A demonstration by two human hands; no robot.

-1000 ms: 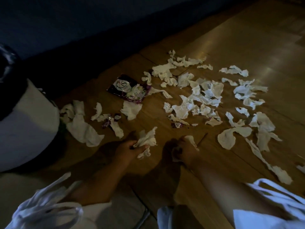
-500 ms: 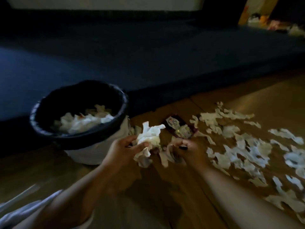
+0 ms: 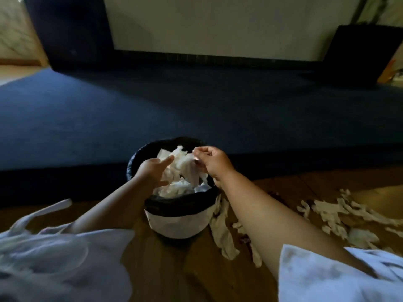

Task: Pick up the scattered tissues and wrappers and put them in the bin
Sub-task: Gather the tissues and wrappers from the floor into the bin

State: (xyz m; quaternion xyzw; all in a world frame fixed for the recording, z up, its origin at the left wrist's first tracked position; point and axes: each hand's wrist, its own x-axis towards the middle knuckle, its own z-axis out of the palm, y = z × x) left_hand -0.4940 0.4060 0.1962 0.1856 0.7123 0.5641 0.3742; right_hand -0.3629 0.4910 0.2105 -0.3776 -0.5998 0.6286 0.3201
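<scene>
Hovering over the bin (image 3: pixel 178 223), the left hand (image 3: pixel 152 171) was released, its fingers straight against a wad of tissues (image 3: pixel 181 164). The right hand (image 3: pixel 214 164) pinched that wad's edge with curled fingers. More tissue scraps (image 3: pixel 327 214) lay on the wooden floor (image 3: pixel 174 269) right of the bin.

View: one wide-angle camera worn on the head.
Facing: forward and down, onto the bin (image 3: pixel 178 223) on the wooden floor (image 3: pixel 174 269).
Nearness: close; the sleeves (image 3: pixel 327 275) fill both lower corners.
Reach: as far as the blue carpet (image 3: pixel 196 105) and wall (image 3: pixel 218 25).
</scene>
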